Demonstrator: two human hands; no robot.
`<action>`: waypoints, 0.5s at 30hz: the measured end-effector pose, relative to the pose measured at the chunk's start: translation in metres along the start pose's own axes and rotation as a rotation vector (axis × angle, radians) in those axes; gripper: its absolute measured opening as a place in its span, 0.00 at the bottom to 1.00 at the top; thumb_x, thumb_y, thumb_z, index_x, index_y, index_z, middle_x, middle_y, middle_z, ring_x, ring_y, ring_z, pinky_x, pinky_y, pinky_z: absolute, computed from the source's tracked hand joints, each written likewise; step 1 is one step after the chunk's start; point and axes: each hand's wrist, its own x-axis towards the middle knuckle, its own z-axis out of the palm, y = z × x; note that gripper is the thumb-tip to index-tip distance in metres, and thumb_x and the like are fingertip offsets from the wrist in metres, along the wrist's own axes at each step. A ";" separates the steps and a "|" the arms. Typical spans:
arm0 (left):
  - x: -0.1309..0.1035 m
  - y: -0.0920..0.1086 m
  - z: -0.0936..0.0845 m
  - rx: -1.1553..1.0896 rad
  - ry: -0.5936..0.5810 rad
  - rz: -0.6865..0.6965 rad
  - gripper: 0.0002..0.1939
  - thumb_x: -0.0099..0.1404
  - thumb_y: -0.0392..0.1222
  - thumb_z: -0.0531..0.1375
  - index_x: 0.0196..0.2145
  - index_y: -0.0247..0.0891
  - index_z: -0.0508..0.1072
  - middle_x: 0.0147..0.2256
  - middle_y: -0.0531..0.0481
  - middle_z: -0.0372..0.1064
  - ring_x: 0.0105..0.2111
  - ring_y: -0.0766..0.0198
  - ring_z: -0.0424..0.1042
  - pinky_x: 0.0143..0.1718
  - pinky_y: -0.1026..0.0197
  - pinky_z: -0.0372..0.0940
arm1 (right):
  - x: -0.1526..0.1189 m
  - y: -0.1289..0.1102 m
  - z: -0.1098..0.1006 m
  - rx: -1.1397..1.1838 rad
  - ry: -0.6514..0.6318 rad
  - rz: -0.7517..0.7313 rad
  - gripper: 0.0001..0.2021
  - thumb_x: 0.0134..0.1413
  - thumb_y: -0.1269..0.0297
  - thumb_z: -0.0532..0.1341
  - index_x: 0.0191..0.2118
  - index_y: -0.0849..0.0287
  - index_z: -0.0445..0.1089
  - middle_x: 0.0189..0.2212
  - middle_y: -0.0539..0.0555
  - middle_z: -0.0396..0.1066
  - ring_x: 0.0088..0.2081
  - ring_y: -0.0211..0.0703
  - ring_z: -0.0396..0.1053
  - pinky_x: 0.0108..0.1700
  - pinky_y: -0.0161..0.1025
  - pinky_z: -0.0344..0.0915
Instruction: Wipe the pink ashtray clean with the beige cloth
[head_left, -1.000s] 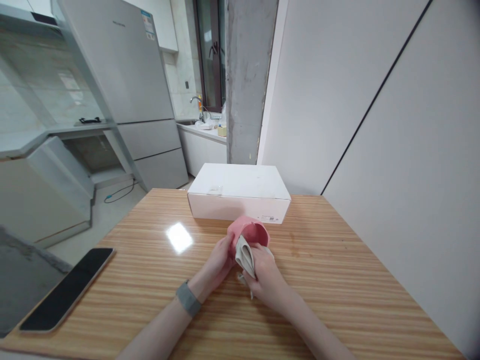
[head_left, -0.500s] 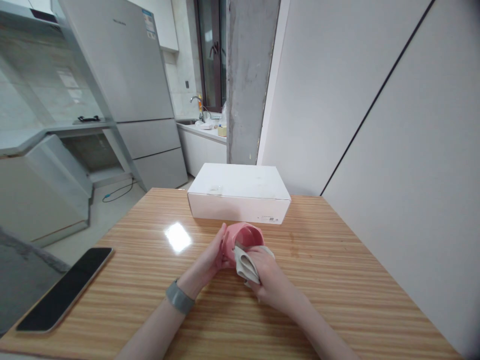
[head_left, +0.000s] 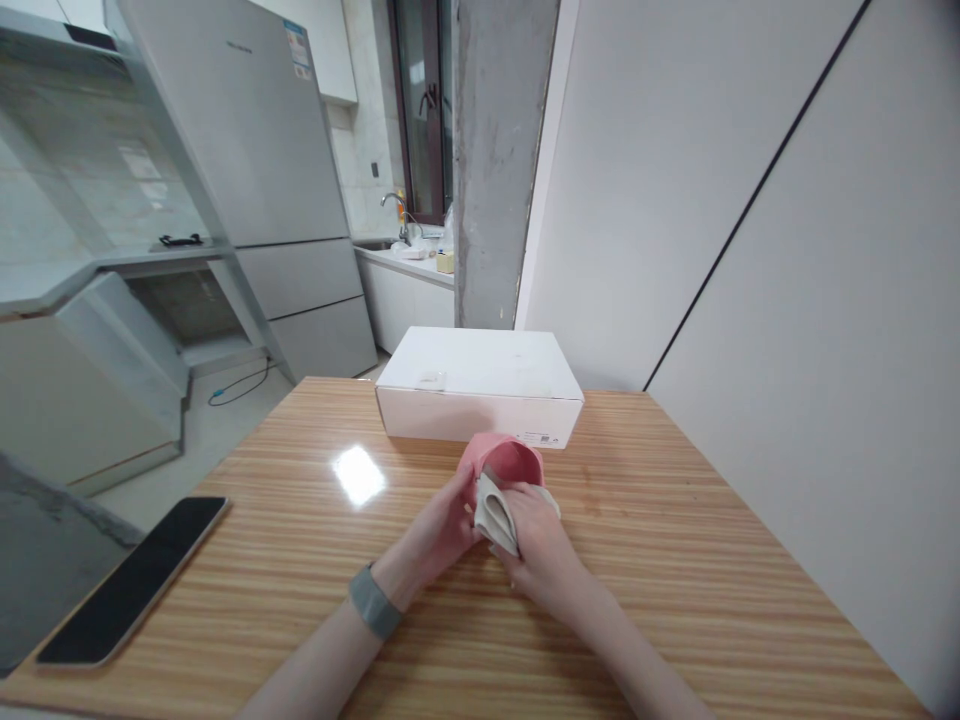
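A pink bowl-like container (head_left: 480,452) is tilted on its side, its opening turned toward me and to the right. My left hand (head_left: 448,530) grips it from the left, the fingers partly hidden behind and beneath it. In my right hand (head_left: 534,535) is a folded pale grey cloth (head_left: 495,518), pressed at the container's opening. The fingertips of that hand are hidden by the cloth and the rim.
Just beyond the container stands a closed white box (head_left: 480,365) on the wood-grain table (head_left: 675,560). A dark flat tablet-like device (head_left: 135,580) lies along the left edge. A white wall (head_left: 750,200) rises at the right.
Both hands have shifted slightly to the right, and the pink container has moved right and a little farther away with them. The cloth remains at its opening.
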 end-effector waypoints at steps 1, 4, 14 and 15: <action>0.000 -0.001 0.002 -0.010 -0.012 0.015 0.27 0.64 0.56 0.59 0.51 0.31 0.72 0.46 0.38 0.74 0.50 0.52 0.70 0.53 0.54 0.61 | 0.000 -0.001 0.001 0.002 0.004 -0.008 0.13 0.45 0.78 0.56 0.39 0.59 0.67 0.36 0.60 0.75 0.39 0.53 0.69 0.45 0.50 0.65; 0.000 -0.002 0.006 -0.026 -0.002 0.067 0.29 0.62 0.57 0.60 0.50 0.29 0.72 0.47 0.37 0.74 0.52 0.50 0.69 0.55 0.54 0.61 | 0.001 -0.003 0.006 0.017 0.017 -0.053 0.14 0.47 0.77 0.55 0.42 0.60 0.67 0.38 0.61 0.75 0.41 0.54 0.70 0.49 0.51 0.65; -0.001 0.005 -0.001 0.045 0.127 0.186 0.25 0.61 0.55 0.61 0.48 0.32 0.74 0.38 0.44 0.78 0.44 0.53 0.73 0.46 0.58 0.65 | 0.002 -0.006 0.002 -0.003 0.000 -0.152 0.25 0.42 0.80 0.55 0.50 0.63 0.65 0.43 0.63 0.74 0.46 0.56 0.68 0.51 0.52 0.65; 0.001 0.005 -0.002 0.046 0.128 0.186 0.25 0.61 0.56 0.61 0.48 0.33 0.74 0.36 0.44 0.78 0.43 0.53 0.74 0.44 0.58 0.65 | 0.003 -0.007 0.001 -0.019 -0.006 -0.169 0.26 0.40 0.80 0.55 0.50 0.63 0.65 0.42 0.63 0.74 0.46 0.56 0.69 0.51 0.52 0.65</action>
